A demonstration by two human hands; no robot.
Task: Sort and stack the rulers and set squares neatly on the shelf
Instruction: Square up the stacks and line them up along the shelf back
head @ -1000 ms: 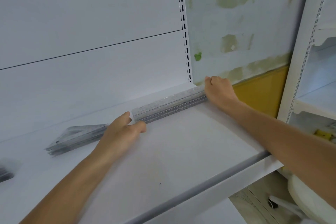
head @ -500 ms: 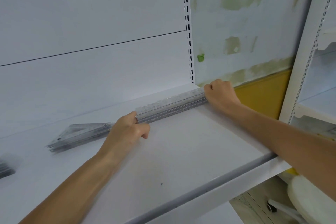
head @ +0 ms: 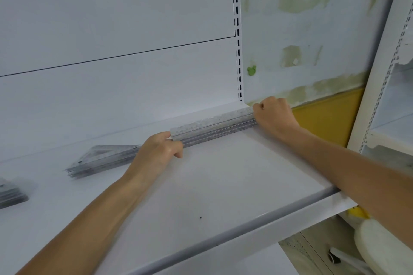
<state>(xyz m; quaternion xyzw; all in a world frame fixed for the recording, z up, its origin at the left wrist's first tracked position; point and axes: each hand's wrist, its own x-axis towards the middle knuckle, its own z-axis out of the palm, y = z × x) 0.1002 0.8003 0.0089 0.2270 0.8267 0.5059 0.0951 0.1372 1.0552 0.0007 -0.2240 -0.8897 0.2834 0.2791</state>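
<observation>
A stack of clear straight rulers (head: 214, 126) lies along the back of the white shelf (head: 223, 185), close to the back panel. My left hand (head: 159, 152) grips the stack's left end with curled fingers. My right hand (head: 273, 116) is curled round its right end, near the shelf's right corner. A stack of clear set squares (head: 100, 159) lies to the left, partly hidden behind my left hand. Another pile of clear pieces (head: 10, 194) shows at the far left edge, cut off by the frame.
A slotted upright (head: 238, 35) rises at the shelf's back right corner. Right of it is a stained wall with a yellow panel (head: 328, 118). A second white shelving unit (head: 388, 100) stands at the far right. A pale rounded object (head: 380, 250) sits below the shelf edge.
My left hand has slid a little to the right along the ruler stack. The right hand stays at the stack's right end. The view has shifted slightly.
</observation>
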